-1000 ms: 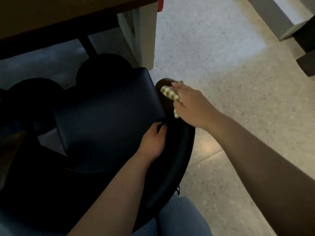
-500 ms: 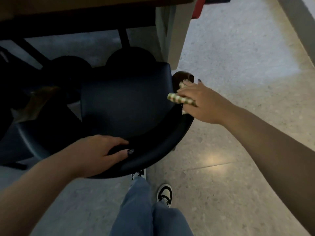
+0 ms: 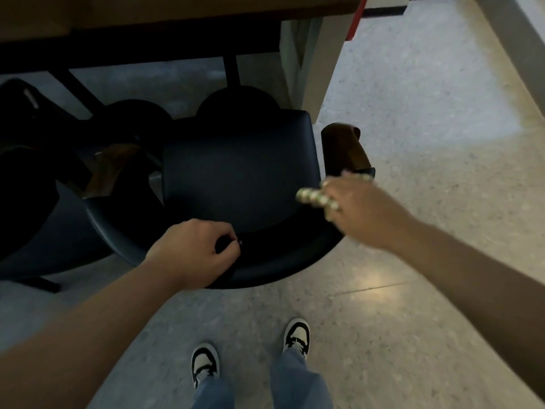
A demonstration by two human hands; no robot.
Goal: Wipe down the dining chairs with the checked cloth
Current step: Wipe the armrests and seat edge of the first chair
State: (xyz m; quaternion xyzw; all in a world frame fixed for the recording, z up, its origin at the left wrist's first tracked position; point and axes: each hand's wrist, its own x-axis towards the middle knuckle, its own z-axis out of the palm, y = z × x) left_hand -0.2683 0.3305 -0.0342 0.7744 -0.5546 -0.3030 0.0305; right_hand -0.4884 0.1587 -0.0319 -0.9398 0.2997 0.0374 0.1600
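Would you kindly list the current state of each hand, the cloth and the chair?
Left hand: closed on the chair's curved backrest.
Right hand: closed on the checked cloth, motion-blurred.
Checked cloth: bunched, at the seat's right edge.
Chair: upright, seat partly under the table.

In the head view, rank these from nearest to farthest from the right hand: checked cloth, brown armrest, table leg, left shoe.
1. Checked cloth, gripped in the right hand.
2. Brown armrest, just beyond it.
3. Table leg, farther back.
4. Left shoe, down by the person's feet.
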